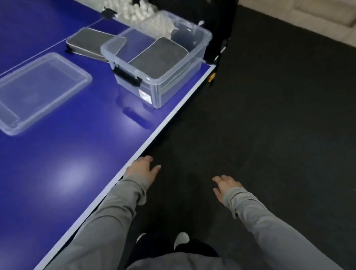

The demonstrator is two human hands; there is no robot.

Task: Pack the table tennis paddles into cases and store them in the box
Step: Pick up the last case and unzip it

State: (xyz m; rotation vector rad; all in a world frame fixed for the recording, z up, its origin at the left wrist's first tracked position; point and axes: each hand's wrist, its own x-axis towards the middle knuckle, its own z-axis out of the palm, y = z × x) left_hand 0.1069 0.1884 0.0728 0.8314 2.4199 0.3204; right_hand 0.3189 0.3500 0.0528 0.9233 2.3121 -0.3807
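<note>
Blue table tennis table [46, 168] fills the left side, with dark floor [269, 127] on the right. Near the far right corner of the table stands a clear plastic box [163, 80] with black latches. Inside it lies 1 grey rectangular case [159, 54] with rounded corners, flat and closed. A 2nd grey case [87, 40] of the same look lies on the table just behind the box, on its far left side. The clear lid [31, 91] lies flat on the table, left of the box. The left hand [142, 167] rests at the table edge with fingers relaxed and slightly spread, holding nothing. The right hand [225, 186] hangs over the floor, fingers loosely spread, also empty.
</note>
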